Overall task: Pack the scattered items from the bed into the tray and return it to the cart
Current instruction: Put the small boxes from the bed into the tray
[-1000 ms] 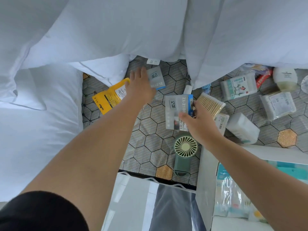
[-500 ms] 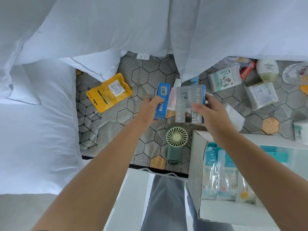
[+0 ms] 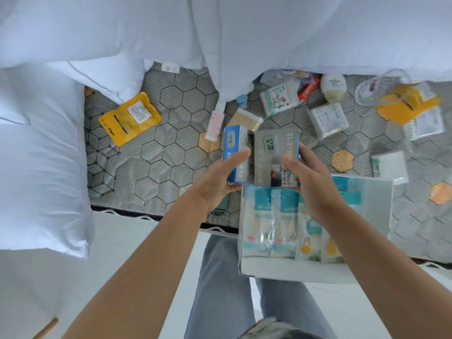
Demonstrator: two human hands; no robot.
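Head view: blue box (image 3: pixel 233 140) is gripped by L hand (image 3: pixel 217 182), fingers laid over its front; grey box (image 3: pixel 276 152) is pinched by R hand (image 3: pixel 310 182), thumb in front, fingers behind; both are held side by side over far edge of tray (image 3: pixel 376 192); tray is set on mattress (image 3: pixel 166 152) edge w/ sachets (image 3: pixel 269 221) packed inside; yellow pouch (image 3: pixel 129 117) is seen well apart.

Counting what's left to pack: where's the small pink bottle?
Head view, centre: the pink bottle lies on the mattress, left of the cotton swab box, just beyond the blue box in the left hand.
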